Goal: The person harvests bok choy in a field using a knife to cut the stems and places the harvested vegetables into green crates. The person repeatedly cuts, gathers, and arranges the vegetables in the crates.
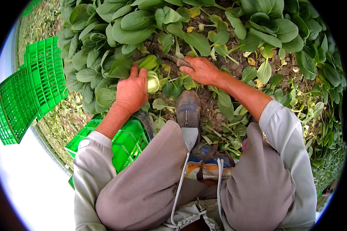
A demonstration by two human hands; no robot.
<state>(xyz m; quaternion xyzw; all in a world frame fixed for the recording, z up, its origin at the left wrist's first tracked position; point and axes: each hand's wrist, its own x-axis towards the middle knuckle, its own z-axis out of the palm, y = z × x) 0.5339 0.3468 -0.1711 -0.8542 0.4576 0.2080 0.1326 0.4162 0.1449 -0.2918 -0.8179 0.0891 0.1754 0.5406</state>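
Observation:
My left hand [133,89] is closed around a head of bok choy [152,81], whose pale cut-looking base points to the right. One more bok choy plant [149,62] shows its green stalks just above that base. A knife with a wooden handle [181,61] is gripped in my right hand [201,70]. Its dark blade [171,57] reaches left, close to the soil and partly hidden among stalks and leaves. Loose leaves [173,86] lie between my two hands.
Rows of standing bok choy [136,23] run ahead and to both sides. Green plastic crates [43,78] stand at the far left, and another green crate [127,141] is beside my left leg. My shoe [188,106] rests on soil strewn with trimmed leaves [231,132].

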